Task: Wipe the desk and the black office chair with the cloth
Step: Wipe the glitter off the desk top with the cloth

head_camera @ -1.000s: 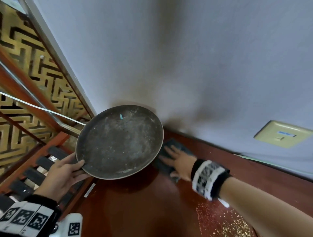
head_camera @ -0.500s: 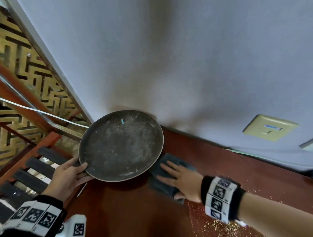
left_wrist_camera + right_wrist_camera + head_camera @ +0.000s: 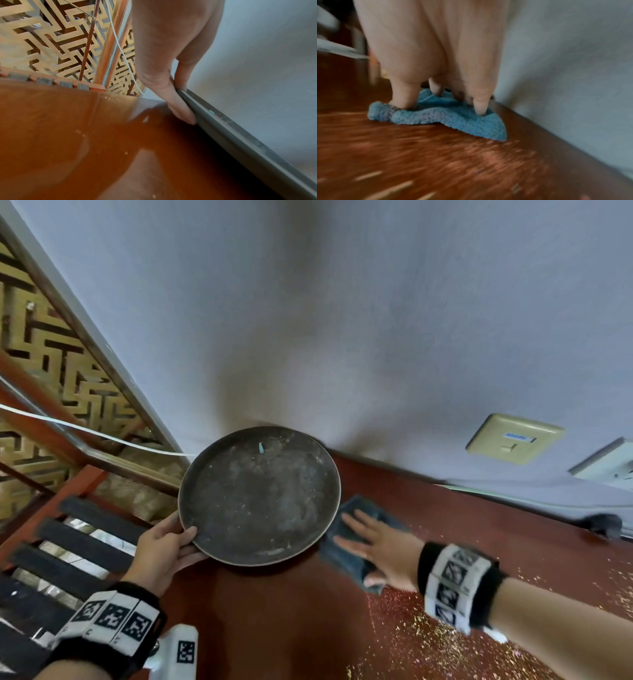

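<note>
Desk (image 3: pixel 274 618): right hand (image 3: pixel 380 553) flat on cloth (image 3: pixel 346 556), lengthwise toward wall (image 3: pixel 376 320).

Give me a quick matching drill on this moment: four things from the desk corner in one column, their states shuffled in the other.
Things:
1. round tray
2. cloth
3. left hand
4. gold flecks

States:
A. grips a rim
B. tilted up off the desk
C. scattered on the wood
D. pressed flat under the right hand

Pairs: 1-B, 2-D, 3-A, 4-C

Cloth (image 3: pixel 356 529) on desk (image 3: pixel 274 628), right of tray (image 3: pixel 259 496), wall (image 3: pixel 376 320) behind
</note>
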Motion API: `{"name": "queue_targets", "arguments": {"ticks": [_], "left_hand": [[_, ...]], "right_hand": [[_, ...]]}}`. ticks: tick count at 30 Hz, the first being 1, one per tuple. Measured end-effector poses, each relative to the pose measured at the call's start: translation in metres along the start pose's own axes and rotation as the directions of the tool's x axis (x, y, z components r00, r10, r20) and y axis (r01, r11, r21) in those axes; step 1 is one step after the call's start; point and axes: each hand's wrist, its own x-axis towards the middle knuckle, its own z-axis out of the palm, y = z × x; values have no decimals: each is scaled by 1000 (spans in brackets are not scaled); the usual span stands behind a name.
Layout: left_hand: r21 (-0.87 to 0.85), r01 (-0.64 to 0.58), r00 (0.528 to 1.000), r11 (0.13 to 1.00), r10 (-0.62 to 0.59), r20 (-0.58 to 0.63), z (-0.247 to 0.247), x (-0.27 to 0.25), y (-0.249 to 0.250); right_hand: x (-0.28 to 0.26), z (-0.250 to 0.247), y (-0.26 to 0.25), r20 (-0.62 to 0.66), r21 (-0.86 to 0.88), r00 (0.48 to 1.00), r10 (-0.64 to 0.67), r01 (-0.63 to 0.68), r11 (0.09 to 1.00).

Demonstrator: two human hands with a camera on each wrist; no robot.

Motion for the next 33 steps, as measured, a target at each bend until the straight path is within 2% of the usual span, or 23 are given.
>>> {"name": "queue_targets", "arguments": {"ticks": [3,7,9,11,15,17,18,19,20,21,22,23,24,26,28,31,33], "left_hand": [[-9,21,1000,1000,-21,10,2,1,-5],[-27,46,999,999,-45,20,-2,-4,-5],[18,39,999,999,-40,23,-7,-5,-3],[96,6,1000,995,-7,11,-8,-8,-2],[216,-6,1000,976,10,-19,-4,-14,-4],[338,-36,998,941,51,-37,-8,-22,-9],[467,-102,991,878,133,-34,-11,-31,-15],[623,-209,966,754,258,11,-12,-43,-23],[732,-337,920,591,371,125,-12,-57,-32],[763,-470,858,443,431,278,-10,-71,-41],[728,-597,787,336,423,450,-5,-83,-50],[682,-685,722,255,363,590,0,-89,-59],[637,-750,659,182,297,691,8,-92,-65],[586,-808,587,69,192,787,25,-92,-72],[586,-810,582,-2,115,805,40,-89,-75],[595,-796,602,-113,-32,798,62,-88,-78],[611,-782,621,-121,-71,781,71,-88,-80]], "right_hand": [[-22,14,-19,32,57,999,-35,33,998],[-19,8,4,31,70,992,120,-122,990],[-13,2,17,50,112,977,208,-212,971],[-11,1,17,84,129,967,240,-249,960],[-29,17,-25,101,90,980,169,-179,980],[-45,31,-50,95,96,986,136,-145,985],[-52,36,-60,89,106,986,141,-150,983],[-57,41,-69,83,118,984,157,-166,979],[-61,43,-75,83,131,981,178,-188,973],[-62,44,-80,89,139,976,197,-208,968],[-63,43,-84,95,145,973,210,-223,964],[-63,42,-86,106,156,971,214,-229,961],[-62,41,-87,116,169,970,212,-230,958],[-59,41,-82,108,174,970,220,-236,956],[-55,41,-69,99,183,952,288,-302,936],[-50,34,-42,104,218,914,393,-406,887],[-50,34,-31,90,215,910,406,-415,884]]}}
